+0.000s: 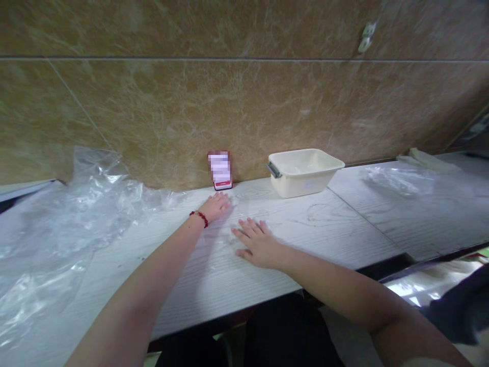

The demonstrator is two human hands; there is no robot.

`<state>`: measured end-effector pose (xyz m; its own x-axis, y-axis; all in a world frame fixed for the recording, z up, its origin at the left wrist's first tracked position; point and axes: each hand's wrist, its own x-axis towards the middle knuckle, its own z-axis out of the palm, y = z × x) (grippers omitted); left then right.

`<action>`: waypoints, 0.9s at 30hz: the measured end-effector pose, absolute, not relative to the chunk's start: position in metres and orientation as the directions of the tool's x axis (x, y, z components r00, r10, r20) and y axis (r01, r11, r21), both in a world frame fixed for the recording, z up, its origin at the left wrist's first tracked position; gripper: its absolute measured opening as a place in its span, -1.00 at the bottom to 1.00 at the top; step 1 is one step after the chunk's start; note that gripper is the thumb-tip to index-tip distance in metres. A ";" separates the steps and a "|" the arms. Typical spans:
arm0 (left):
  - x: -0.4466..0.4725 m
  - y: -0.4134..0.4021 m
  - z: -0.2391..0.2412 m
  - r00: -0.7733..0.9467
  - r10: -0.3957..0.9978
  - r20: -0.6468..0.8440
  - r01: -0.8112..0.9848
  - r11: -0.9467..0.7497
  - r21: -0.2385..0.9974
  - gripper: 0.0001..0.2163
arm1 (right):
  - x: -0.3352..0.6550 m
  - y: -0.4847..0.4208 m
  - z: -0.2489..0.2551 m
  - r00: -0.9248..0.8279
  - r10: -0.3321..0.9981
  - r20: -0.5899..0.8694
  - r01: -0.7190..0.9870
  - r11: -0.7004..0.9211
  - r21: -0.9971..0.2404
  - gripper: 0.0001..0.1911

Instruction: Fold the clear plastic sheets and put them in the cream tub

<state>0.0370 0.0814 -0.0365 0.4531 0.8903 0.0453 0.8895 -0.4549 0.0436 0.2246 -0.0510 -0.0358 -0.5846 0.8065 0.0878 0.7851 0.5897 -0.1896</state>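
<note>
My left hand [215, 207], with a red beaded bracelet [200, 218] on the wrist, lies on the white wood-grain table [237, 290] just in front of a phone [221, 171]. The phone leans upright against the wall with its screen lit. Nearer to me, my right hand [260, 245] rests palm down on the table with fingers spread. Both hands appear to hold nothing. A faint sheen on the tabletop between them may be thin clear plastic; I cannot tell.
A cream plastic bin [300, 183] with a grey handle stands against the brown marbled wall [248, 112]. Crumpled clear plastic sheeting [95, 204] covers the table's left side. More clear plastic [399, 179] and a pale cloth-like item [431, 160] lie at the right.
</note>
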 end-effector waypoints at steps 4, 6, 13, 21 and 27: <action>0.016 0.033 -0.012 0.583 0.811 0.048 0.809 -0.585 0.058 -0.55 | 0.253 -0.053 -0.014 -0.542 0.815 0.204 0.780 0.579 -0.237 -0.51; 0.000 0.001 -0.004 0.642 0.767 0.016 0.764 -0.641 0.077 -0.55 | 0.268 -0.059 -0.007 -0.553 0.802 0.227 0.755 0.597 -0.270 -0.59; -0.023 -0.077 -0.025 0.617 0.786 0.034 0.782 -0.617 0.084 -0.57 | 0.274 -0.100 -0.016 -0.651 0.753 0.101 0.705 0.648 -0.288 -0.58; -0.024 -0.094 -0.040 0.579 0.815 -0.010 0.813 -0.576 0.087 -0.56 | 0.266 -0.096 -0.027 -0.614 0.771 0.169 0.710 0.633 -0.308 -0.63; 0.004 -0.068 -0.014 0.575 0.817 0.047 0.808 -0.575 0.129 -0.56 | 0.281 -0.005 -0.020 -0.112 0.988 0.108 0.951 0.138 -0.277 -0.61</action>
